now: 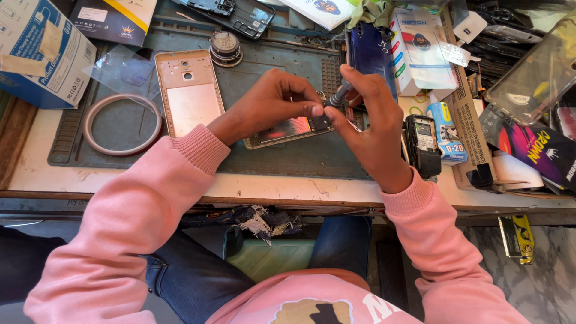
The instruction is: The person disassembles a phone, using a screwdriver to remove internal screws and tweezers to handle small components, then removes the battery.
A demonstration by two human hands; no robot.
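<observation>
Phone: opened phone [288, 131] lies on the grey mat [270, 159], mid-desk, innards up.
Left hand [273, 103]: we pinch fingers closed on the phone's upper right corner, by its dark camera end.
Right hand [371, 114]: we wrap fingers shut around a screwdriver [337, 96], tip down at that corner.
Do well: we judge the tip must stay upright, press lightly, left pinch steadying the phone.
Nearby: gold back cover [189, 90] left, tape ring [122, 125] further left.
</observation>
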